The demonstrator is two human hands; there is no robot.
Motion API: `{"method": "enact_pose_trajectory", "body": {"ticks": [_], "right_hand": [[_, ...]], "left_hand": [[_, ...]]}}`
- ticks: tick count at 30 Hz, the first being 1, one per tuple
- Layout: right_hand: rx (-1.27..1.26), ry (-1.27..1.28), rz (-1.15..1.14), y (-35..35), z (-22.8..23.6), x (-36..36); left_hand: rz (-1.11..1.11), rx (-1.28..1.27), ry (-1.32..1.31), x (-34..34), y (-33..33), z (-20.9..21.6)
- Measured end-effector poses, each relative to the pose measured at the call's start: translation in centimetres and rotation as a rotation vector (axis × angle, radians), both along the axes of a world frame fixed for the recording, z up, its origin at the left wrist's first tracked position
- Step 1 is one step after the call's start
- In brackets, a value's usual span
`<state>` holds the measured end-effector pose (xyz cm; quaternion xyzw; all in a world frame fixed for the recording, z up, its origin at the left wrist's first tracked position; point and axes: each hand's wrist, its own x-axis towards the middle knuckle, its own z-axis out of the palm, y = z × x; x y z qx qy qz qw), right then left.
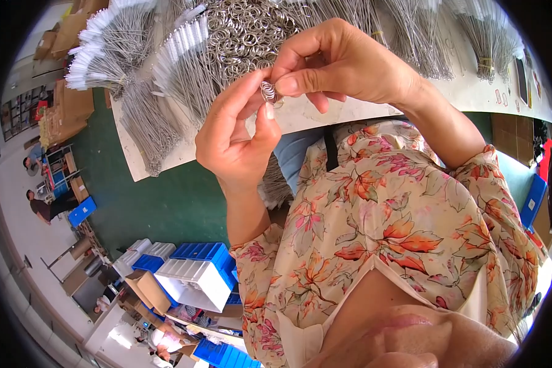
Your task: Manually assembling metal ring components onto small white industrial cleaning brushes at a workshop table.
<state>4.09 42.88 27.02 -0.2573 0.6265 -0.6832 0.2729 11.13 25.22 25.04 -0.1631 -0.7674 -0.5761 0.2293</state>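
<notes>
A short stack of silver metal rings (268,91), coil-like in look, is held up near the front edge of the table. My left hand (234,132) is closed on it, thumb below and fingers above. From the right, my right hand (349,69) pinches at the same rings with thumb and forefinger; whether it grips one ring or several is too small to tell. Just behind my fingers lies a big heap of loose metal rings (245,34). Wire-handled brushes with white bristles (184,61) lie in a bundle left of the heap.
More brush bundles (414,37) line the back of the white table (374,110), and others (147,126) reach its left edge. A dark flat object (522,81) lies at the far right. Blue and white crates (196,282) stand behind me on the left; a few people are farther off.
</notes>
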Motion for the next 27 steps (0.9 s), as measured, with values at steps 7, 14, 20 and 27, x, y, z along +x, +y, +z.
{"method": "enact_pose_trajectory", "body": {"ticks": [7,14,20,27], "right_hand": [[-0.065,-0.246,0.089,0.3,-0.8,0.1],[-0.075,-0.314,0.06,0.4,-2.0,0.4],[-0.012,-0.19,0.07,0.8,-1.6,0.4],[-0.171,-0.594,0.115,0.7,-3.3,1.0]], "left_hand": [[0.007,0.042,0.042,0.3,0.3,-1.0],[0.098,-0.309,0.205,0.1,0.5,-1.0],[0.158,-0.453,0.397,-0.2,0.8,-1.4],[0.015,0.101,0.087,-0.1,1.3,-2.9]]}}
